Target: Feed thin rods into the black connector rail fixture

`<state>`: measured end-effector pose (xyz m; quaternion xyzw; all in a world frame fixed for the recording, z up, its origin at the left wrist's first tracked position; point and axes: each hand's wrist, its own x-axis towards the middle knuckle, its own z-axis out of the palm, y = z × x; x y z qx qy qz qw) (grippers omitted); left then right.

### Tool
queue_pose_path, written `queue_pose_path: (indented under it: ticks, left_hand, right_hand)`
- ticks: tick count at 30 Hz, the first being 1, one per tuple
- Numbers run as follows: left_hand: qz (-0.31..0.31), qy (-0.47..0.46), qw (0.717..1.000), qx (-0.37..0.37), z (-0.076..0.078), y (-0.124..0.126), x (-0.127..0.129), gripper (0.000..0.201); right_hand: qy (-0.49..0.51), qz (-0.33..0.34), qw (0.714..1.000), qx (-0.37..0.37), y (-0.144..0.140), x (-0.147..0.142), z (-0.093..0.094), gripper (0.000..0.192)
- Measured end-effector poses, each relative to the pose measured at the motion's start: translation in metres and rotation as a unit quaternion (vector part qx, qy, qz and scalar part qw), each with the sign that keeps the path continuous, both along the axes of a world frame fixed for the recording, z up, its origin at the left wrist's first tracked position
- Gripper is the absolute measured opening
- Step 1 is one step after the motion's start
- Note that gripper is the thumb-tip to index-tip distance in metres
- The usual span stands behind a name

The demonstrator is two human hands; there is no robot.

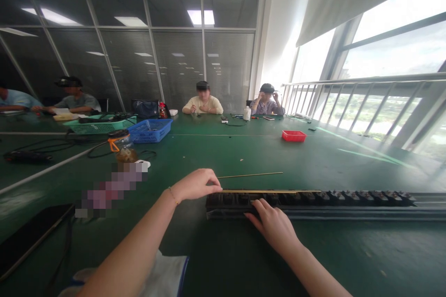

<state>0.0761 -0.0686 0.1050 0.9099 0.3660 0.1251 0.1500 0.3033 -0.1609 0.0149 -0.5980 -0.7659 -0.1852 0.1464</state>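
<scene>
Some brass rod (265, 191) pinched in left hand (195, 184); right hand (274, 222) on rail (334, 213), grip unclear.

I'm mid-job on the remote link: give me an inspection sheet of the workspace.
Surface: green table, with sheen and a few small specks.
Job's things: black strip with a row of fittings; a golden rod along it, another rod beyond.
Clutter: red tray, blue basket, green basket, jar; one patch pixelated.
Hands: left hand at the near rod's left end, grip unclear; right hand at the strip.
Cables: black ones at left.
Surroundings: seated people, railing, windows.
</scene>
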Motion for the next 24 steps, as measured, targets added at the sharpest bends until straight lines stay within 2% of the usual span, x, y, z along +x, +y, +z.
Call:
queue_pose_path:
  ticks: [5, 9, 14, 17, 24]
  left_hand:
    - [0.006, 0.007, 1.0, -0.012, -0.006, -0.002, 0.005, 0.029]
    - [0.003, -0.024, 1.0, -0.018, -0.005, 0.001, 0.004, 0.028]
    - [0.046, -0.093, 0.993, 0.049, -0.008, 0.01, 0.0, 0.031]
    - [0.073, -0.114, 0.988, 0.072, -0.023, 0.024, -0.007, 0.031]
    - [0.125, -0.05, 0.989, 0.065, -0.079, 0.054, -0.035, 0.025]
  right_hand:
    - [0.002, 0.005, 1.0, 0.0, 0.001, -0.001, 0.0, 0.019]
    - [0.007, 0.009, 1.0, 0.009, 0.0, 0.0, 0.0, 0.018]
    - [0.019, 0.018, 1.0, 0.004, 0.0, 0.001, 0.0, 0.017]
    - [0.017, 0.015, 1.0, 0.002, 0.0, 0.0, 0.0, 0.016]
    - [0.014, 0.009, 1.0, -0.011, 0.001, 0.0, 0.0, 0.018]
